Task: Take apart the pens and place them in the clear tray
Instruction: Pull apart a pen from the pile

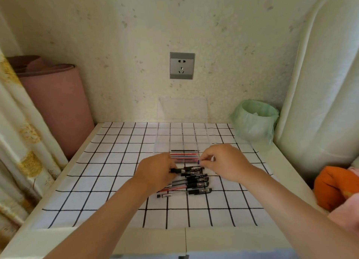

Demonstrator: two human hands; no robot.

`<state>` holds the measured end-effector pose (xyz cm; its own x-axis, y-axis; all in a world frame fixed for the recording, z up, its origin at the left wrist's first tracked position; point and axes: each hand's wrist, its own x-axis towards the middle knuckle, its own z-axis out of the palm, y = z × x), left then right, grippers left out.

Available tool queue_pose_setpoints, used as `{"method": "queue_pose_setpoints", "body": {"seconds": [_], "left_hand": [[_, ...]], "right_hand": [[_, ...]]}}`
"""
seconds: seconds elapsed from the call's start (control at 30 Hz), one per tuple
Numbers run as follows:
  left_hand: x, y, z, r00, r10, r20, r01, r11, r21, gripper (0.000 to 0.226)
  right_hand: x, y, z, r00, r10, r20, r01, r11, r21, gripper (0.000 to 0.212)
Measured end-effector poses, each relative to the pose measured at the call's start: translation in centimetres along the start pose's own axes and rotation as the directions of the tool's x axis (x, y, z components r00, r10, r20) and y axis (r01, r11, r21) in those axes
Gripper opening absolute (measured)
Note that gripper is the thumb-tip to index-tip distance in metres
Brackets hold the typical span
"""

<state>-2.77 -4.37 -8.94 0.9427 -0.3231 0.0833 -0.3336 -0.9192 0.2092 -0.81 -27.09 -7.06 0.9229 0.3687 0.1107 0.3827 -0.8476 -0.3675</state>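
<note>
- Far left: a patterned curtain (23,142) hangs at the table edge. Behind it a rolled pink mat (56,107) stands upright in the corner.
- Work surface: a table (58,237) covered by a white cloth with a black grid (108,161).
- Left hand (155,171): fingers curled down, grasping the black end of a pen (174,170) at the far-left side of the pile.
- Pens (194,183): a loose pile lying crosswise on the cloth at centre, just in front of the tray, with black grips mostly to the right.
- Clear tray (182,136): on the cloth between the pile and the wall, with its lid (182,109) standing open against the wall. The near section holds thin black and red parts (184,154) lying crosswise.
- Wall socket (182,65): on the wall above the tray.
- Right hand (223,161): thumb and forefinger pinch a small blue-tipped piece (198,162) at the tray's near right corner. I cannot tell what kind of part it is.
- Right side: a bin with a green liner (254,118) sits at the far table corner. A white padded roll (320,83) stands beside it, and an orange cloth (330,186) lies lower down.
</note>
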Motion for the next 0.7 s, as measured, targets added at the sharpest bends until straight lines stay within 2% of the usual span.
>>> {"method": "queue_pose_setpoints", "body": {"seconds": [0.1, 0.2, 0.5, 0.57, 0.7], "left_hand": [[0.1, 0.1, 0.1, 0.997, -0.027, 0.071, 0.026, 1.0, 0.018, 0.018], [0.1, 0.3, 0.2, 0.998, 0.003, 0.057, -0.004, 1.0, 0.021, 0.017], [-0.4, 0.7, 0.2, 0.997, 0.004, 0.071, -0.003, 1.0, -0.006, 0.014], [-0.5, 0.8, 0.2, 0.997, 0.022, 0.071, -0.02, 1.0, -0.019, 0.02], [-0.9, 1.2, 0.1, 0.99, 0.057, 0.133, -0.055, 0.998, -0.016, 0.047]], "right_hand": [[-0.4, 2.1, -1.0, 0.994, 0.112, 0.01, -0.113, 0.993, 0.037, 0.005], [-1.1, 3.2, -0.6, 0.983, 0.16, 0.092, -0.165, 0.985, 0.047, 0.013], [-1.9, 2.7, 1.2, 0.987, 0.037, 0.153, -0.029, 0.998, -0.052, 0.009], [-2.1, 2.9, 1.3, 0.984, 0.04, 0.174, -0.033, 0.999, -0.042, 0.012], [-1.9, 2.9, 0.9, 0.976, 0.063, 0.209, -0.059, 0.998, -0.028, 0.019]]}}
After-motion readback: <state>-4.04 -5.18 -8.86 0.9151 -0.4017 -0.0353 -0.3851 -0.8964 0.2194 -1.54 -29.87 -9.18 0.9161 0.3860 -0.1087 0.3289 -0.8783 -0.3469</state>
